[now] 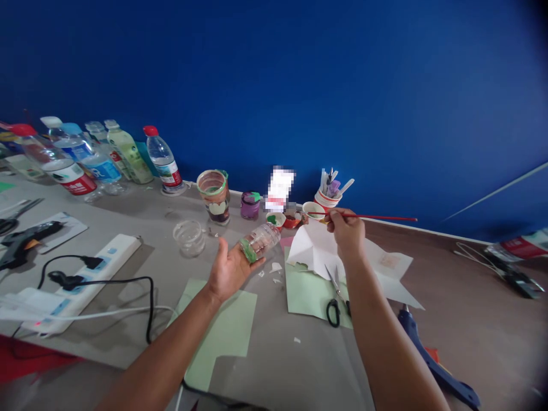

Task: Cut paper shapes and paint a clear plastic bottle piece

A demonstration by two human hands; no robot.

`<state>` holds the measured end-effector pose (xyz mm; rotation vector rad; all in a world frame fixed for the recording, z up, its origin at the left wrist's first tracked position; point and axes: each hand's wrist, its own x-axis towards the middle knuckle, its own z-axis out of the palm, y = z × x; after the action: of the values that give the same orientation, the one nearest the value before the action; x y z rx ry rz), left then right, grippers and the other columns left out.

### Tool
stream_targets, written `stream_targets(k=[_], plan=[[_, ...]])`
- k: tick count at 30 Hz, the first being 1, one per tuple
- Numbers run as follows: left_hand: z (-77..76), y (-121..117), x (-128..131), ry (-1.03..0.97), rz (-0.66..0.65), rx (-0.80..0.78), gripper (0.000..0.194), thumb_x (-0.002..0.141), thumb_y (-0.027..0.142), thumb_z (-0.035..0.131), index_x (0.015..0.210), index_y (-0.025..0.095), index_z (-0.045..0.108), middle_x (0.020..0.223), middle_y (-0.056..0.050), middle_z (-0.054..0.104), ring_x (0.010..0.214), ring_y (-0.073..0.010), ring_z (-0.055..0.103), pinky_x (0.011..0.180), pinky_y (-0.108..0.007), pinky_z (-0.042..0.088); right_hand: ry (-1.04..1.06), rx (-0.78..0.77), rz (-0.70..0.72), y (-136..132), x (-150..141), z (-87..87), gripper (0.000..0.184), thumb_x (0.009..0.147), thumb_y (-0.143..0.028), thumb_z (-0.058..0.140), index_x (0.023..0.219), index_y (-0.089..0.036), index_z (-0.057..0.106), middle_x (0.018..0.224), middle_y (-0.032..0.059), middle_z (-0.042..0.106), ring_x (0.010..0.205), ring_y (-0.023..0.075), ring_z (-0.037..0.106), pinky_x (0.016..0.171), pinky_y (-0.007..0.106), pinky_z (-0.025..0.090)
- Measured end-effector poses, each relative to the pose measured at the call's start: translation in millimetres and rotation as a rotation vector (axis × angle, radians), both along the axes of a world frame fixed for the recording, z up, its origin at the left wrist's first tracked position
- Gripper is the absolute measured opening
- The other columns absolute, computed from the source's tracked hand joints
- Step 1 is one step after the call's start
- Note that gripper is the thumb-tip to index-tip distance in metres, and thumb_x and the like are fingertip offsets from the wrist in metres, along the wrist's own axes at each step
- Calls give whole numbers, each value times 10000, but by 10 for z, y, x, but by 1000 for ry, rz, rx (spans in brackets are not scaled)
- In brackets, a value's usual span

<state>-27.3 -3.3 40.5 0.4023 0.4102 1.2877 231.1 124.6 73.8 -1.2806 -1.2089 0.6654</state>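
Observation:
My left hand (229, 268) holds a cut clear plastic bottle piece (261, 241) with a green band, lying sideways on its fingers. My right hand (347, 233) is pinched on a thin red paintbrush (377, 217) whose handle points right, with the tip near small paint cups (295, 218). White paper (317, 248) lies under the right hand. Black-handled scissors (336, 299) rest on a pale green sheet (306, 294).
Several water bottles (85, 157) stand at the back left. A decorated jar (214, 195), a purple jar (250, 204), a clear cup (189, 237) and a cup of tools (329, 194) line the blue wall. A power strip (81, 279) and black glue gun (23, 240) lie left, a blue glue gun (432, 359) right.

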Motion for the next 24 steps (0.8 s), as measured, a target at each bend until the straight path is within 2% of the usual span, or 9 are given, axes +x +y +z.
stream_targets(k=[3, 5, 12, 20, 24], plan=[[3, -5, 11, 11, -10, -4, 900, 881, 768, 207, 1380, 82, 507, 1371, -202, 584, 1338, -325, 471, 1119, -494, 301, 329, -31, 2, -58, 13, -61, 219, 703, -360, 688, 782, -161, 644, 590, -11, 640, 439, 86, 500, 455, 232, 419], [7, -7, 12, 15, -16, 0, 907, 878, 773, 200, 1380, 84, 508, 1373, -200, 584, 1325, -322, 485, 1110, -490, 313, 416, -54, 16, -48, -23, -113, 274, 676, -402, 721, 771, -164, 626, 585, -15, 636, 436, 85, 512, 461, 238, 442], [9, 9, -14, -12, 12, 2, 905, 886, 763, 178, 1385, 78, 500, 1343, -204, 606, 1295, -319, 517, 1097, -490, 331, 386, -108, 34, 21, -121, -256, 327, 643, -447, 746, 747, -155, 644, 558, -9, 641, 425, 98, 545, 437, 241, 459], [-7, 8, 9, -14, -3, 6, 908, 876, 771, 238, 1389, 66, 495, 1353, -206, 598, 1303, -325, 507, 1076, -483, 365, 274, -53, 26, -51, -139, -298, 261, 707, -399, 705, 769, -151, 654, 586, -16, 644, 454, 93, 550, 478, 233, 462], [6, 5, 8, 11, 31, 3, 907, 890, 755, 205, 1379, 50, 498, 1378, -215, 575, 1286, -327, 519, 1052, -491, 394, 259, -29, 27, -81, -180, -324, 227, 731, -366, 690, 791, -148, 667, 606, -18, 647, 481, 93, 563, 512, 233, 475]])
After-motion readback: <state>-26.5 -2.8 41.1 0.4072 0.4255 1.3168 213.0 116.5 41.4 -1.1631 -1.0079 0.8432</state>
